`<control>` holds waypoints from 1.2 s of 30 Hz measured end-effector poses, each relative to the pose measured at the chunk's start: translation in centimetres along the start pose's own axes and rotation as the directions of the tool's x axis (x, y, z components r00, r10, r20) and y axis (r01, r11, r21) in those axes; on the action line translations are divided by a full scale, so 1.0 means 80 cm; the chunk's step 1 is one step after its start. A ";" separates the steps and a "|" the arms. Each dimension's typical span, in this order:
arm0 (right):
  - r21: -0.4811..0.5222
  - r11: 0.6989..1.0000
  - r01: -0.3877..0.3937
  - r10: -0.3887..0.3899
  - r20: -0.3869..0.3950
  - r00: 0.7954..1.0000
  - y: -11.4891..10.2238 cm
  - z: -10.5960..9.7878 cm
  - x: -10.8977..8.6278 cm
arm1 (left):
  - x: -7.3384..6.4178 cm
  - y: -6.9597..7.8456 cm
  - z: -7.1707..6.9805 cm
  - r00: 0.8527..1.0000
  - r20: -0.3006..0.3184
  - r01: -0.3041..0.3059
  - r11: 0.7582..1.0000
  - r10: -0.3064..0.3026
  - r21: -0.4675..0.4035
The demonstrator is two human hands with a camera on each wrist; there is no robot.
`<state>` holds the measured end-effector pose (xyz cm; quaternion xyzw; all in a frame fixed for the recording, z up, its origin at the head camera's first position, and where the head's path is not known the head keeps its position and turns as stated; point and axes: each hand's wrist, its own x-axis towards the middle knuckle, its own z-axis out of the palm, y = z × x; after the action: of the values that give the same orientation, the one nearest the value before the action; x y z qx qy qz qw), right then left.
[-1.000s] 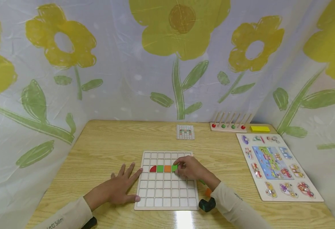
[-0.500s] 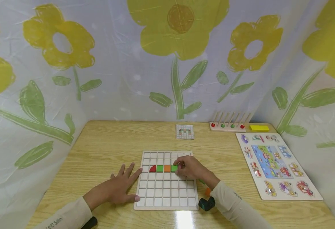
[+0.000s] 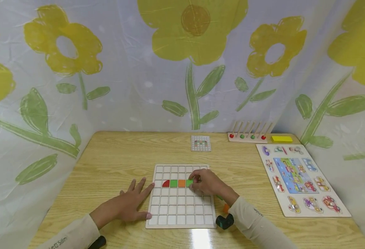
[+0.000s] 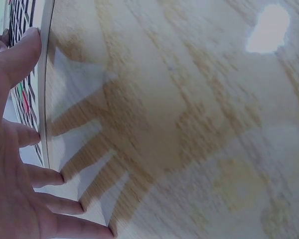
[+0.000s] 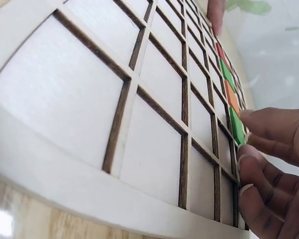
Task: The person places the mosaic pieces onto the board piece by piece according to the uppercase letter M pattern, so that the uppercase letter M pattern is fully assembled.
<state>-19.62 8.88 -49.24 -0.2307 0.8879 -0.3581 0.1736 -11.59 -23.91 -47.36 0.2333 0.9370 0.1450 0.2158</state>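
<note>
A white grid board (image 3: 172,210) lies on the table, its cells divided by raised strips. Along one row sit a red quarter-round tile (image 3: 166,183), a green square tile (image 3: 174,183), an orange square tile (image 3: 181,183) and a second green square tile (image 5: 236,125). My right hand (image 3: 206,182) has its thumb and fingers curled at that second green tile, pinching its edge. My left hand (image 3: 132,204) lies spread on the table, index fingertip and thumb touching the board's left edge. In the left wrist view its fingers (image 4: 70,225) are straight and apart.
A pattern card (image 3: 201,143) lies behind the board. At the back right are a peg stand (image 3: 248,138) with beads, a yellow block (image 3: 281,139) and a picture puzzle board (image 3: 304,180). An orange piece (image 3: 226,208) and a dark object (image 3: 224,221) sit by my right wrist.
The second green tile, slightly tilted a second ago, now lies level in the row. My right hand stays at it, and my left hand has kept its place.
</note>
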 end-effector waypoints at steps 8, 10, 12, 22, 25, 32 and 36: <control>0.047 0.995 0.088 -0.085 -0.050 0.995 0.009 -0.009 -0.007 | 0.001 0.000 0.000 1.000 0.014 0.007 1.000 -0.007 -0.006; 0.056 0.993 0.107 -0.103 -0.074 0.992 0.014 -0.013 -0.009 | 0.001 0.001 0.000 1.000 0.015 0.004 1.000 -0.004 -0.006; 0.069 0.991 0.112 -0.105 -0.091 0.990 0.018 -0.019 -0.013 | 0.002 0.001 0.000 1.000 0.015 0.001 1.000 -0.001 -0.006; 0.060 0.990 0.131 -0.122 -0.133 0.984 0.039 -0.042 -0.032 | 0.000 0.003 0.000 1.000 0.002 0.010 1.000 -0.010 0.001; 0.068 0.989 0.129 -0.120 -0.114 0.986 0.046 -0.047 -0.042 | -0.001 0.003 0.000 1.000 0.001 0.006 1.000 -0.006 -0.010; 0.053 0.991 0.121 -0.115 -0.110 0.987 0.068 -0.056 -0.067 | 0.000 0.000 0.000 1.000 0.004 0.003 1.000 -0.003 -0.009; 0.040 0.993 0.110 -0.106 -0.098 0.990 0.081 -0.062 -0.082 | 0.001 -0.001 0.001 1.000 0.008 0.005 1.000 -0.005 -0.003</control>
<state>-18.35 19.29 -49.59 -0.2572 0.8730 -0.3976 0.1166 -11.61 -23.92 -47.46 0.2313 0.9364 0.1451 0.2204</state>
